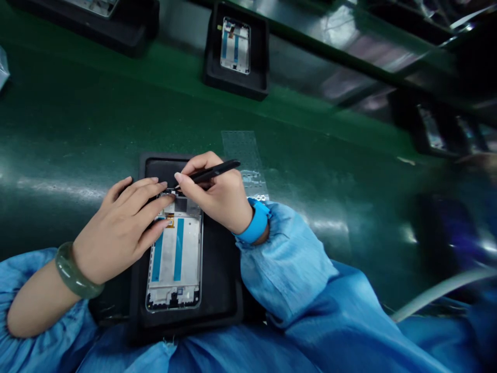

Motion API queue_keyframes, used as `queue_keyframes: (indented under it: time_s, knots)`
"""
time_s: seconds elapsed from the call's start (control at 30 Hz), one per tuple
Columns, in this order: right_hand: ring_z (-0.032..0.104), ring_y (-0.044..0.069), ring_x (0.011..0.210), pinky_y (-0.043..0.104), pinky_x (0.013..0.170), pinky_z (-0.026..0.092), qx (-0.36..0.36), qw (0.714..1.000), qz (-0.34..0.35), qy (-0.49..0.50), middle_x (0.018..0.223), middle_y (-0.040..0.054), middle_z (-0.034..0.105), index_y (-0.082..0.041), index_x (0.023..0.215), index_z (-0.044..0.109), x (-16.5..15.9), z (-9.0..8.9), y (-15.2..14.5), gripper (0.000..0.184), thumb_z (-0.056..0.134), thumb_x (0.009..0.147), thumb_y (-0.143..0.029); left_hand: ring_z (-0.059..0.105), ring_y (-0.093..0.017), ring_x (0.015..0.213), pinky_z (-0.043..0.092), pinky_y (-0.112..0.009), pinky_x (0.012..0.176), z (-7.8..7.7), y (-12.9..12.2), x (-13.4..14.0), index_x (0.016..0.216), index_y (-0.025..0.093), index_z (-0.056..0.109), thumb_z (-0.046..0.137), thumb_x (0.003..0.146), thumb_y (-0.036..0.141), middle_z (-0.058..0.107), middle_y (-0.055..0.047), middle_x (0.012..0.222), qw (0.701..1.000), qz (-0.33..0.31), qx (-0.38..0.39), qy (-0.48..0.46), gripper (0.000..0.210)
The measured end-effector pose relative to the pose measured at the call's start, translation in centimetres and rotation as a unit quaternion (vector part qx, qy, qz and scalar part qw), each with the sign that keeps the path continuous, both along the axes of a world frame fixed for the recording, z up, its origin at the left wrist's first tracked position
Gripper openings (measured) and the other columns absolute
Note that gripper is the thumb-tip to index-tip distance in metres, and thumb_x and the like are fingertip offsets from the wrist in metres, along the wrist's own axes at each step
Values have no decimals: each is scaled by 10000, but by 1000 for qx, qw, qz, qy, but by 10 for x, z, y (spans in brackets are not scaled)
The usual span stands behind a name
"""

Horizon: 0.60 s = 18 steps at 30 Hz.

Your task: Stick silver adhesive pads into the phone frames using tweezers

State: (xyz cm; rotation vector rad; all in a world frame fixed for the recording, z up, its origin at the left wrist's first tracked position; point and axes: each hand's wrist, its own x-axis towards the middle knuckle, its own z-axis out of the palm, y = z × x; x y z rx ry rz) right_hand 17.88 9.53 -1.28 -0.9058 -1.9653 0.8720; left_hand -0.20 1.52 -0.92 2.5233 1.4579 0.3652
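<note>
A phone frame (190, 254) with two blue adhesive strips and a small orange flex cable lies in a black foam tray (223, 280) in front of me. My left hand (124, 223) rests over its upper left part, fingers stretched out and fingertips on the frame's top end. In my right hand (219, 194) is a slim black pen-like tool (217, 170), pinched between thumb and fingers. Its tip points down at the top edge of the frame, near my left fingertips. Whether the tip touches is too small to tell.
Clear plastic film with small parts (246, 160) lies just beyond my right hand on the green bench (77, 124). Farther back, another black tray (236, 85) holds a similar phone frame (235, 45). More trays stand at the upper left (132, 39) and far right (407, 122).
</note>
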Motion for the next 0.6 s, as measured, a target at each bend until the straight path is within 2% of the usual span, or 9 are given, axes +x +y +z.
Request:
queue_keyframes:
  time_s: [0.33,0.6]
  knots:
    - [540,62,615,194,592,444,0,1000,3,13,710,-40,554,-164,776,539,0,-2,3,77,600,811,-197,429,-261,1232,329,-511,1031,-2,0,-2,1231,179,491,428,904,318,509,-112,1280,1000,0,4,1,361]
    - [557,53,627,172,578,457,65,998,10,18,735,-43,587,-176,792,552,3,0,-3,64,608,821,-186,430,-272,1234,320,-509,1040,-1,1,-2,1243,169,495,424,898,312,504,-116,1293,1000,-1,-2,-2,380]
